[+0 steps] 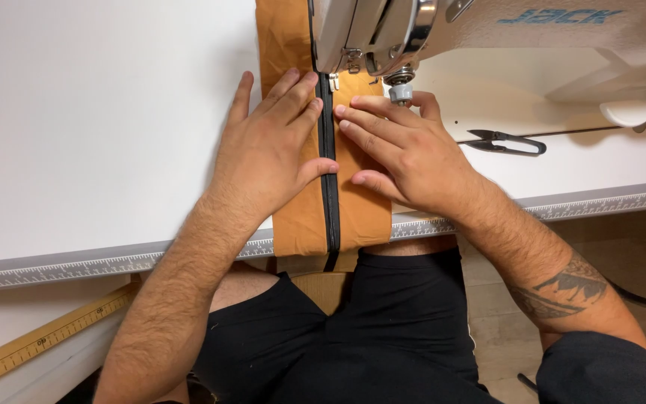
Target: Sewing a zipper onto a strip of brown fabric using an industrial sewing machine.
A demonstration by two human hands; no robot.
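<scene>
White tabletop (91, 135) fills most of the view, its near edge trimmed with a printed ruler strip (61, 263). On it lies a strip of tan fabric (304, 217) with a black zipper (329, 187) down its middle; its long axis runs straight away from the person, the far end under the head of a white sewing machine (502, 30), the near end hanging over the table edge toward the lap. The left hand (267, 153) lies open and flat on the fabric left of the zipper, thumb tip touching it. The right hand (401, 150) lies flat on the right side, fingers spread and pointing at the zipper, just beside the machine's presser parts (400, 86). Black thread snips (504, 142) rest on the machine bed to the right, apart from the hands. A yellow measuring stick (39, 340) shows below the table at lower left. The fabric looks smooth and matte.
</scene>
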